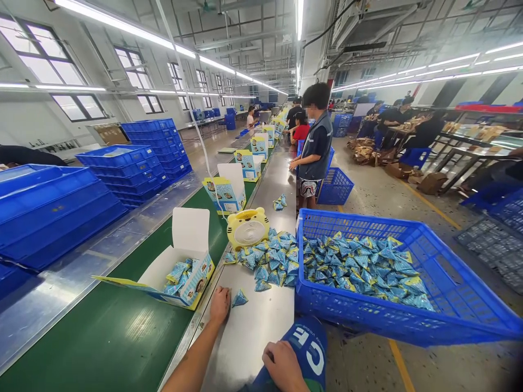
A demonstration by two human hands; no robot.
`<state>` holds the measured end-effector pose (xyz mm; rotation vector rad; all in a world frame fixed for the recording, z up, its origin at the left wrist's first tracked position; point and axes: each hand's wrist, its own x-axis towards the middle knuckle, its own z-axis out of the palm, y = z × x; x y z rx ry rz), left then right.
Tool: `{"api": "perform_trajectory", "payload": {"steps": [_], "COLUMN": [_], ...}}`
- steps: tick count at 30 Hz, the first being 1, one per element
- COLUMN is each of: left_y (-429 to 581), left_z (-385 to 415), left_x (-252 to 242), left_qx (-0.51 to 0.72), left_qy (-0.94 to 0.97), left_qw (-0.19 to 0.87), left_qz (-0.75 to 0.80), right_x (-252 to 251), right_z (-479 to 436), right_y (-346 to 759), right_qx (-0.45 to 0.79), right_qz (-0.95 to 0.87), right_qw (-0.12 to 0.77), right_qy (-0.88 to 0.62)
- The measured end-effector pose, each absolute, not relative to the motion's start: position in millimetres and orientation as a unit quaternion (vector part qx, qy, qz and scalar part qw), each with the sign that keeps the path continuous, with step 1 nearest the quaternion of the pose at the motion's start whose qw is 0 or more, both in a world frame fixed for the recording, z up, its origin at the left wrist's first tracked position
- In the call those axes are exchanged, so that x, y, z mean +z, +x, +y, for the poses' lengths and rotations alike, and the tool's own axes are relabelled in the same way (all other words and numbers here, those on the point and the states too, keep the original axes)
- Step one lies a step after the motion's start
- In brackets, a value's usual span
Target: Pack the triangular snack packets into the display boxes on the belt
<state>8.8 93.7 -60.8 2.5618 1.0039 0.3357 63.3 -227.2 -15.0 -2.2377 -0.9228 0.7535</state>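
My left hand lies with curled fingers at the edge of the metal table, and I see nothing in it. Just right of it is one blue and yellow triangular packet, apart from the fingers. An open carton with several such packets inside stands beyond this hand on the green conveyor belt. My right hand is loosely closed, with no object showing, and rests on dark blue cloth with white letters. A heap of packets lies farther up the table.
To the right stands a big blue basket of packets. A yellow tiger-faced fan sits behind the heap. More open cartons line the belt. Blue crates are stacked at left. A co-worker stands farther along the table.
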Motion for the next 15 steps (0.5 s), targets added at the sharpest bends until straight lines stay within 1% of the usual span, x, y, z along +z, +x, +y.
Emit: {"api": "perform_trajectory", "payload": {"steps": [6, 15], "left_y": [8.3, -3.1], "left_z": [80.6, 66.1], "left_x": [-62.5, -59.1], "left_qx": [0.112, 0.059], "left_qy": [0.907, 0.892], "left_qw": [0.195, 0.215], "left_qz": [0.355, 0.393], "right_x": [-8.1, -5.9], "right_z": [-227.1, -227.3], "right_y": [64.2, 64.5], "right_qx": [0.284, 0.29], "right_qz": [-0.347, -0.351], "right_qw": [0.294, 0.291], "right_qy": [-0.844, -0.842]}}
